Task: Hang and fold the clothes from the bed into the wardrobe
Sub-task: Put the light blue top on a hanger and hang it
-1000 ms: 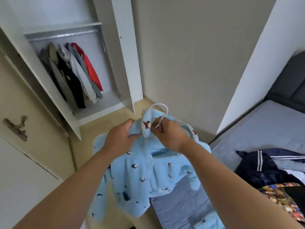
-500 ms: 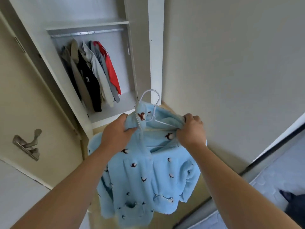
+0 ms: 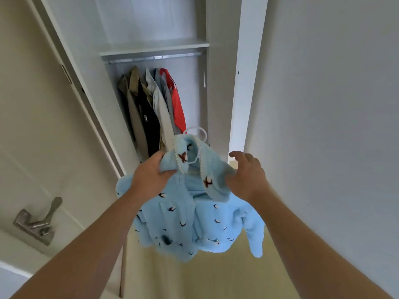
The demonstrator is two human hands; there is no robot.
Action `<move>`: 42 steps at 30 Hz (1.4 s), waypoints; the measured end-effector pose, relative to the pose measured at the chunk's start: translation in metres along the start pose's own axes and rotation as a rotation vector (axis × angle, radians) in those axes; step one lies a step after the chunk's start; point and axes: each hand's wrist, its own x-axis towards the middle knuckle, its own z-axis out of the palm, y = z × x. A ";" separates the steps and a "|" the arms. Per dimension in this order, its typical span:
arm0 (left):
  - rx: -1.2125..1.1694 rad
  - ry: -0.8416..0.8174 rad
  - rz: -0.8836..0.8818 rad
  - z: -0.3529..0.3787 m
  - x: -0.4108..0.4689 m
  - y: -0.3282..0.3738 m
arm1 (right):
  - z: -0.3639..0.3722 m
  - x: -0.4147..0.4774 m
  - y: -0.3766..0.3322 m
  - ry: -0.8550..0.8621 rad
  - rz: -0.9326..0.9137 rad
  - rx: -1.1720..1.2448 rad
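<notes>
Left hand [image 3: 151, 176] grips the blue jacket [image 3: 194, 216] at one shoulder, in front of the open wardrobe. Right hand [image 3: 246, 175] is loosely spread beside the other shoulder. Lift the hanger hook [image 3: 195, 127] to the rail [image 3: 155, 58] at 12 o'clock, right of the hung clothes [image 3: 151, 108]. The shelf [image 3: 155, 48] above limits clearance.

A room in a home is shown. A white built-in wardrobe [image 3: 248, 83] is seen at the far middle. It is fitted with a shelf [image 3: 154, 48] and a metal rail [image 3: 155, 58] beneath it, from which everyday clothes [image 3: 151, 108] are hung. A cream door [image 3: 32, 126] with a metal lever handle [image 3: 37, 221] is seen at the left. A plain pale wall [image 3: 334, 104] is seen at the right, and a yellowish floor [image 3: 194, 281] near. A blue jacket [image 3: 194, 223] on a white hanger [image 3: 201, 134] is held before the wardrobe.
</notes>
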 end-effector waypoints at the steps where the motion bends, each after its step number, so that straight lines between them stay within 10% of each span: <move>1: -0.012 0.002 -0.008 0.002 0.014 -0.004 | 0.004 0.017 0.002 -0.084 -0.014 -0.093; 6: -0.075 -0.012 -0.034 0.016 0.088 -0.038 | 0.036 0.105 0.008 -0.262 -0.142 -0.160; 17: -0.183 -0.124 -0.078 0.059 0.332 -0.132 | 0.100 0.328 -0.007 0.055 -0.114 0.041; 28: 0.052 -0.200 0.341 0.145 0.536 -0.141 | 0.129 0.507 0.007 0.242 0.054 -0.075; 42: -0.292 -0.368 0.042 0.229 0.795 -0.133 | 0.145 0.758 0.007 0.096 0.120 -0.212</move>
